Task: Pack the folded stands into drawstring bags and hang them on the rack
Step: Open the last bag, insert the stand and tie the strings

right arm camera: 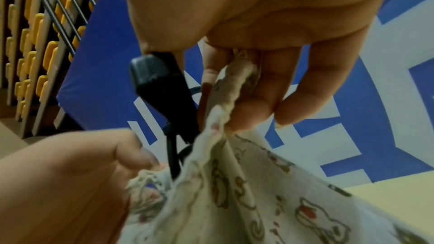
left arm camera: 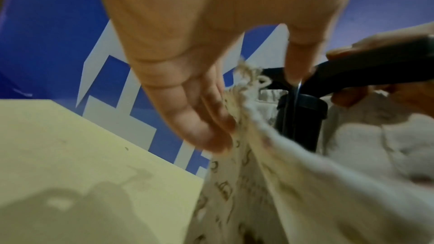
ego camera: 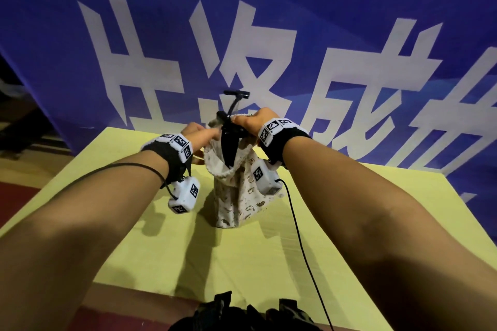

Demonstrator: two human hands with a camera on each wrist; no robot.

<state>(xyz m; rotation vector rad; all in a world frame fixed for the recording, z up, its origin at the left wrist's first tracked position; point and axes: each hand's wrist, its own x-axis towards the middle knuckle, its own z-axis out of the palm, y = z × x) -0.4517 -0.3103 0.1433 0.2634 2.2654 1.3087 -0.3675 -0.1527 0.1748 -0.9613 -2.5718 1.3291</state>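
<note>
1. Yellow table (ego camera: 349,223) stands before a blue banner (ego camera: 349,21) with white lettering.
2. Bag (ego camera: 236,196) stands upright on the table, black stand (ego camera: 228,148) partly inside.
3. Left hand (ego camera: 197,134) pinches the bag rim; right hand (ego camera: 251,119) grips rim and stand.

Light: dim, warm, from overhead | Shadows: arms cast dark, hard-edged shapes on the yellow table (ego camera: 349,223) | Head view: sharp centre, edges bowed and darkening | Wrist views: soft, smeared, bag (left arm camera: 293,183) cloth blurred, palms out of focus | Glare: none
</note>
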